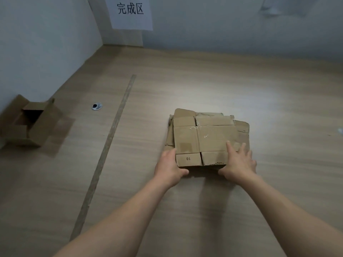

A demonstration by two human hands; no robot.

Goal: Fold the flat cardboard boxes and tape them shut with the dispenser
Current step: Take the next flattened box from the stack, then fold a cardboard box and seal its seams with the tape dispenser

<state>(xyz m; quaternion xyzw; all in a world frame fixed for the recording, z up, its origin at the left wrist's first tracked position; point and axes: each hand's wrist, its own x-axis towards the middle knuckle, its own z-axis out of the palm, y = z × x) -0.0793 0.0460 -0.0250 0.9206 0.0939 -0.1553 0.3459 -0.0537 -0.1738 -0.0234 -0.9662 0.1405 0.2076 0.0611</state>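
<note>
I observe a stack of flat cardboard boxes lying on the wooden table, slightly toward 3 o'clock of the view's centre. The top blank is brown corrugated board, creased into panels with slotted flaps at its far and near edges; the near left flap carries the printed mark "10", and shiny patches of clear tape residue show on the centre panel. Edges of the lower blanks protrude unevenly at the 9 and 3 o'clock sides of the stack, some torn. My left hand holds the near left corner of the stack, fingers curled under the edge with the thumb against the side, so that grip is closed on the boxes. My right hand takes the near right corner, fingers spread flat on top and thumb tucked beneath the near edge, pinching the cardboard. The near edge appears raised slightly off the table, with shadow beneath. At 9 o'clock, well apart from the stack, an assembled cardboard box lies with its flaps open; its interior is dark and I cannot tell any contents. A thin strip runs across the table between that box and the stack. A small round silver fitting sits near the strip's far side. A paper sign with printed characters hangs on the wall at 12 o'clock.
</note>
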